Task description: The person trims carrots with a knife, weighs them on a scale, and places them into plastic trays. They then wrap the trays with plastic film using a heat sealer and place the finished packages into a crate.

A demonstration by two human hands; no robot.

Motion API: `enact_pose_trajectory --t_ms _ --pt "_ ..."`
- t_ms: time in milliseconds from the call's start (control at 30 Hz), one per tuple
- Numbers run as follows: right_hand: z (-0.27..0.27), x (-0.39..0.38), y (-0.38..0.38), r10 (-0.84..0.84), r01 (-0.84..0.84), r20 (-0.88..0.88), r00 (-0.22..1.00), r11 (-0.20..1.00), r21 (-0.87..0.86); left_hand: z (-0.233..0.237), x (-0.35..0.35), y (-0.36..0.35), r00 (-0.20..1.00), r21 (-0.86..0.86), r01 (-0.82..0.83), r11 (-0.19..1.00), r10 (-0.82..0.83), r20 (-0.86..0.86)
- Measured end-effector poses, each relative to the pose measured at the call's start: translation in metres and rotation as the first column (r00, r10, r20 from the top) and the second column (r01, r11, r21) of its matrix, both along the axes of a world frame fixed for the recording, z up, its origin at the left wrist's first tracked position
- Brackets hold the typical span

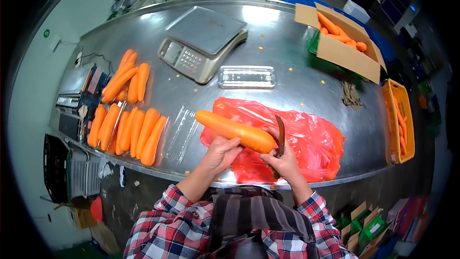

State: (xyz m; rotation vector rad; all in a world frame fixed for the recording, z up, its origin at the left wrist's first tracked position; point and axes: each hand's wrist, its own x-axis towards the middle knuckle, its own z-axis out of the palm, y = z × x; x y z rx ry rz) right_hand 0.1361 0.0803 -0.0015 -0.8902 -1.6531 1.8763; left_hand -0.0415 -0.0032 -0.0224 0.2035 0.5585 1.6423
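My left hand [221, 154] grips a large orange carrot [235, 131] from below, holding it nearly level over a red plastic sheet [311, 139]. My right hand [284, 160] holds a small knife [280, 133] with its blade upright against the carrot's right end. Both hands hover just above the near edge of the steel table [287, 67].
Trays of packed carrots [129, 129] and loose carrots [127, 81] lie at the left. A digital scale [203, 43] and an empty clear tray [247, 76] sit farther back. A cardboard box of carrots [342, 41] and an orange crate [400, 120] stand at the right.
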Motion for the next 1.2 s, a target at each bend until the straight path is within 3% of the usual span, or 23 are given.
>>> enact_pose_trajectory --t_ms 100,233,400,533,833,967,1200 --pt "0.003 0.003 -0.003 -0.010 0.010 0.022 1.000 1.000 0.003 -0.004 -0.015 -0.011 1.000 0.094 0.003 0.996 -0.002 -0.010" --pt "0.001 0.008 0.002 0.071 -0.061 0.137 0.988 0.995 -0.078 -0.001 -0.027 -0.022 0.997 0.093 -0.053 0.994 0.057 -0.046" --pt "-0.007 -0.010 -0.006 0.033 -0.030 0.060 0.998 0.999 -0.046 -0.004 -0.021 -0.024 0.997 0.141 -0.010 0.990 0.021 -0.077" --pt "0.001 -0.008 -0.006 0.162 -0.140 0.059 0.985 0.952 -0.272 -0.002 -0.014 -0.022 0.995 0.119 0.016 0.993 -0.004 -0.100" --pt "-0.003 -0.011 -0.023 0.008 -0.008 0.005 1.000 0.992 -0.129 0.006 0.007 -0.017 0.960 0.107 -0.204 0.973 0.220 -0.175" --pt "-0.014 -0.010 -0.029 -0.010 0.010 0.001 1.000 1.000 0.002 0.004 0.007 -0.017 0.957 0.110 -0.208 0.972 0.226 -0.184" --pt "-0.013 -0.010 -0.038 0.001 0.000 -0.019 1.000 0.998 0.060 0.007 -0.003 -0.023 0.981 0.156 -0.102 0.982 0.125 -0.150"
